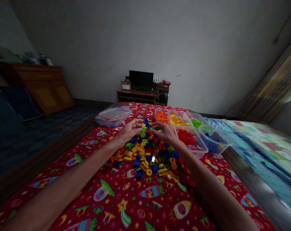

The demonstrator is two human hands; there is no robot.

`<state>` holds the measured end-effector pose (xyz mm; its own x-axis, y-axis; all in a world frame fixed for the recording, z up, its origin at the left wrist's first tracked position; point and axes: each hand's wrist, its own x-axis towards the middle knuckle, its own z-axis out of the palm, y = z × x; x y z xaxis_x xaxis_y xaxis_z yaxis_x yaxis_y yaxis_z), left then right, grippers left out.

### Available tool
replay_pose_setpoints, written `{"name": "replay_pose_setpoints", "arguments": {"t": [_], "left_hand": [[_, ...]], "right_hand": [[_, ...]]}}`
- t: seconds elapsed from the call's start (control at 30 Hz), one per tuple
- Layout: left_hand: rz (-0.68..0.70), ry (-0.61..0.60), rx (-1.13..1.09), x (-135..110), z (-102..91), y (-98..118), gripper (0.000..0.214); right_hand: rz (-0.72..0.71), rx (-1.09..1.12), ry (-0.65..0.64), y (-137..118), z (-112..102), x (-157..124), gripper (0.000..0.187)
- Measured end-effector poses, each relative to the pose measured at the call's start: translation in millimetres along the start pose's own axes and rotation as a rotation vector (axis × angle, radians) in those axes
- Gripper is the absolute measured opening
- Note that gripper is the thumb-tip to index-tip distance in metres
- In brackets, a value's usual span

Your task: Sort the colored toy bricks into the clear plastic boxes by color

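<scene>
A heap of small plastic bricks in yellow, blue, red, green and orange lies on a red patterned cloth. Both my arms reach over it to the far side of the heap. My left hand and my right hand meet at a green brick, fingers pinched on it from either side. Blue and red bricks lie just under the hands.
Clear tubs stand at the right: orange bricks, yellow, green, red, blue. Stacked clear lids sit at the back left. A patterned mat lies right; cabinet and TV stand behind.
</scene>
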<state>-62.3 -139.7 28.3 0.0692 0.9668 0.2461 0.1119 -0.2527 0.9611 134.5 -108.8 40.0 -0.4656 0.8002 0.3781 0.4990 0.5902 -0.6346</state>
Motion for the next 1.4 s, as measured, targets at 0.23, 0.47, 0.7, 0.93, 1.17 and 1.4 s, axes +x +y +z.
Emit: {"name": "replay_pose_setpoints", "arguments": {"t": [0.23,0.47,0.7,0.93,1.17,1.4], "left_hand": [[0.073,-0.013,0.064,1,7.4,-7,0.057],[0.017,0.025,0.073,1,11.5,-8,0.061],[0.145,0.07,0.44,4,-11.0,4,0.036],[0.091,0.106,0.435,13,-28.4,-4,0.033],[0.075,0.115,0.381,15,-35.9,-7,0.033],[0.068,0.068,0.42,18,-42.1,-9,0.031]], "right_hand": [[-0.153,-0.052,-0.125,-14,5,-7,0.038],[-0.225,-0.291,-0.095,-17,-6,-11,0.032],[-0.064,-0.462,0.353,16,-79,-9,0.028],[0.239,-0.563,0.647,82,-148,-26,0.031],[0.387,-0.62,0.544,128,-179,7,0.034],[0.353,-0.636,0.476,122,-178,35,0.032]]}}
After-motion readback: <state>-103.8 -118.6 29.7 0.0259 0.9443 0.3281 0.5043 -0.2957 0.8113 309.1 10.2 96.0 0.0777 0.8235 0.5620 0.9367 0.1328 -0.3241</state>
